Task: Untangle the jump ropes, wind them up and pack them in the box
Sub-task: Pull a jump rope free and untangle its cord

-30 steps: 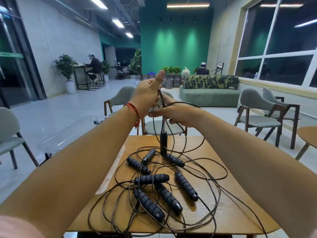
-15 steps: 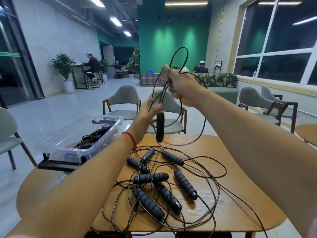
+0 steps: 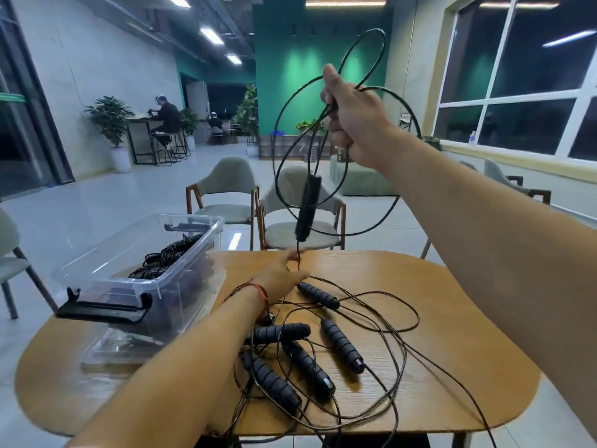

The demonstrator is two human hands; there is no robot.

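Box point(image 3: 139, 270) sits left of tangled ropes point(image 3: 323, 350) on table point(image 3: 452, 367)

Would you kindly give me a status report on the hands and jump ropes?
Right hand gripping rope coils, one handle dangling. Left hand at cord beneath, grip blurred. Several ropes tangled on table. Box open, partly filled.

Bright, even light falls from ceiling strip lights point(image 3: 211, 35); the windows point(image 3: 529, 76) are dark and mirror them. Soft shadows lie beside the handles point(image 3: 342, 345) on the tabletop point(image 3: 436, 318). Wide-angle bending curves the edges; the left hand point(image 3: 284, 273) is motion-blurred.
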